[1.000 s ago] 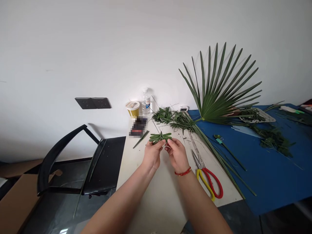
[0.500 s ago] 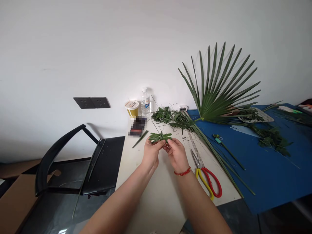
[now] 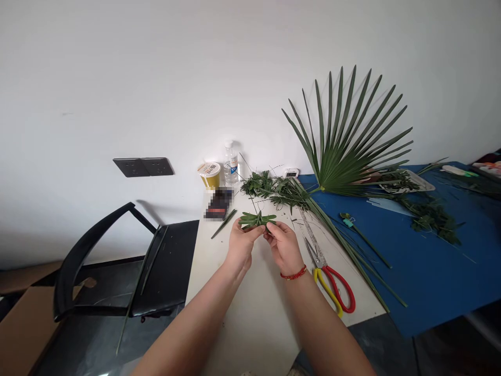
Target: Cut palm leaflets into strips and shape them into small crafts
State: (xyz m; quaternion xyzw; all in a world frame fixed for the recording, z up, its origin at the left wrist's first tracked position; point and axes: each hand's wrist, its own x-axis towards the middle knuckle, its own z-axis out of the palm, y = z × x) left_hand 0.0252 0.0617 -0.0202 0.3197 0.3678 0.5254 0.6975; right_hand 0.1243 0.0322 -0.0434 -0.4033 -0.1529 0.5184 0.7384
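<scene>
Nearest, left hand (image 3: 240,245) and right hand (image 3: 282,248), fingertips of both pinched shut on the small green folded palm-leaf figure (image 3: 256,219), lifted just above the pale cream tabletop (image 3: 250,318), at 12 o'clock from the knuckles. Hold both pinches light and close to the figure's middle; judged thin and springy, likely to unfold on any slackening. Work with fingertips only, leaving the spread leaf tips free. Mind the scissors with red and yellow handles (image 3: 332,287), flat at 4 o'clock of the right hand, blades pointing toward 11 o'clock. Farther, at 12 o'clock, a loose heap of green leaf cuttings (image 3: 274,188). At 2 o'clock, a large green fan-shaped palm frond (image 3: 348,151), upright over the blue mat (image 3: 430,261).
</scene>
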